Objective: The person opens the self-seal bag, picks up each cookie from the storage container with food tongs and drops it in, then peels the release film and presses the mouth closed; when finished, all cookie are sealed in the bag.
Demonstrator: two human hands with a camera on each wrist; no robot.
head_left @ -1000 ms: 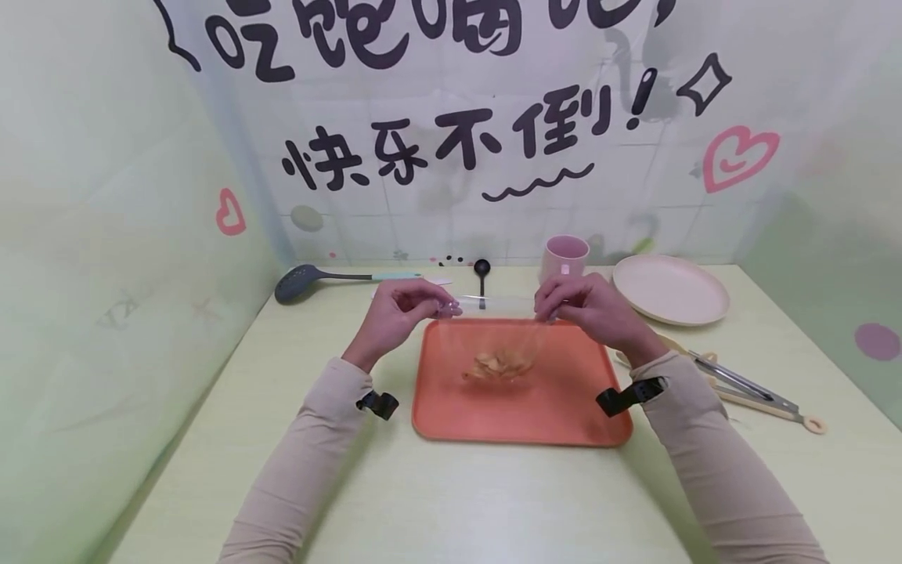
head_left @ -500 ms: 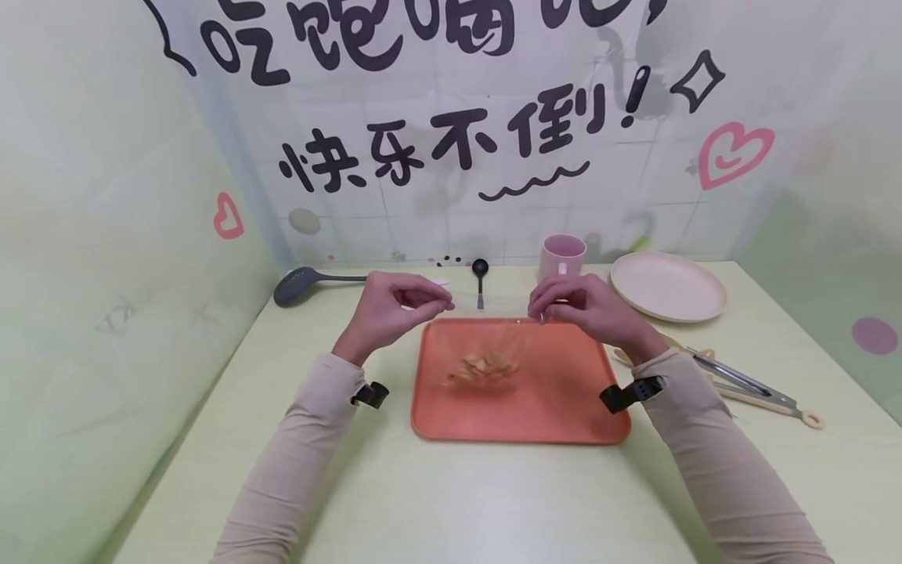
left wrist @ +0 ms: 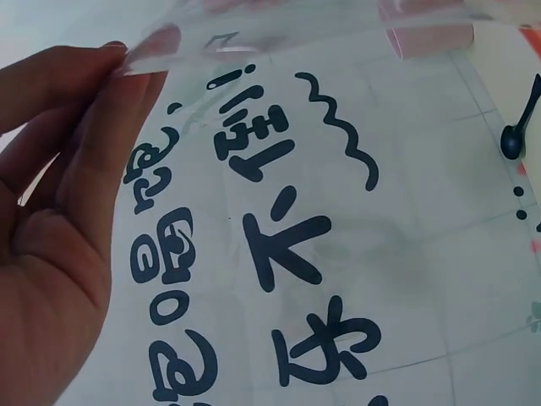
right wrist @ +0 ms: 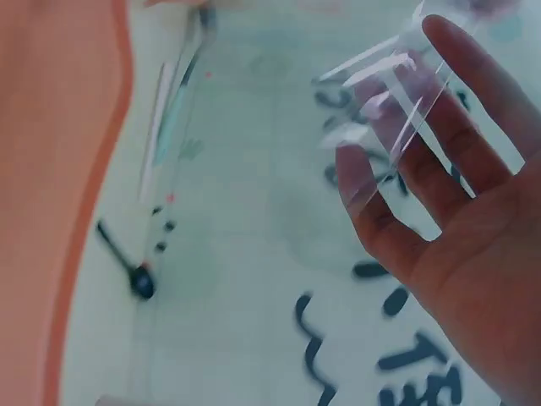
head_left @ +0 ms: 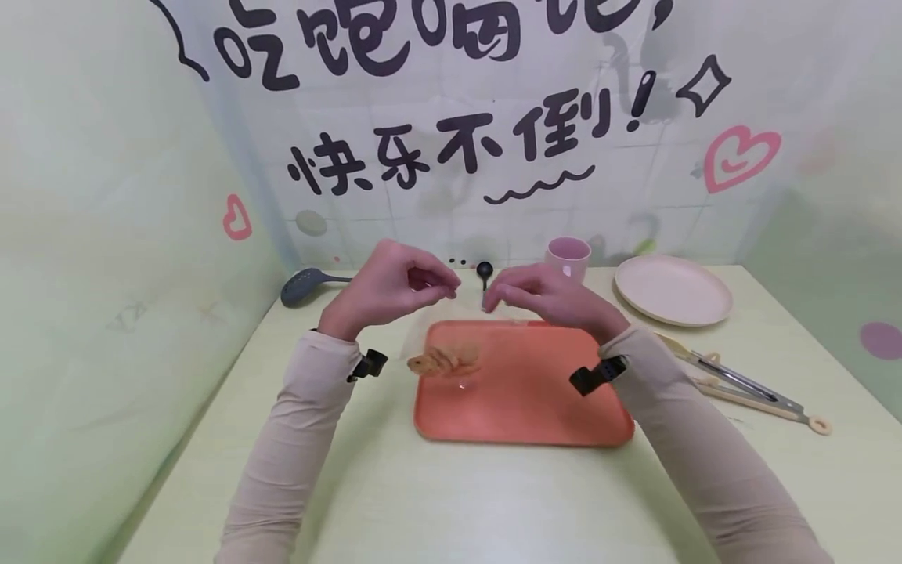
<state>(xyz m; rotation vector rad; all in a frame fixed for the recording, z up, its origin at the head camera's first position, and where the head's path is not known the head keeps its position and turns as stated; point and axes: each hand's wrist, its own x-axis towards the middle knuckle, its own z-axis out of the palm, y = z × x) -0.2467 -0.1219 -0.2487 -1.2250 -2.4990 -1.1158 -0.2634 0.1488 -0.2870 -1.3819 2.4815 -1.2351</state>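
Observation:
A clear plastic bag (head_left: 425, 335) with several tan-brown slices (head_left: 445, 360) at its bottom hangs over the left part of an orange tray (head_left: 539, 392). My left hand (head_left: 395, 288) pinches the bag's top edge between thumb and fingers; in the left wrist view the film stretches away from the fingertips of that hand (left wrist: 63, 169). Across from it, my right hand (head_left: 553, 296) is lifted with bent, loose fingers. In the right wrist view, the fingers of the right hand (right wrist: 448, 178) are spread apart, and clear film lies against the fingertips.
Along the back stand a dark slotted spoon (head_left: 303, 287), a small black spoon (head_left: 484, 271), a pink mug (head_left: 569, 252) and a pale round plate (head_left: 674, 290). Metal tongs (head_left: 747, 385) lie right of the tray, partly behind the right forearm. Fabric walls enclose the table.
The bag and its slices have swung left, from above the tray's middle to its left edge. My left hand has risen; my right hand has moved left and its fingers have loosened.

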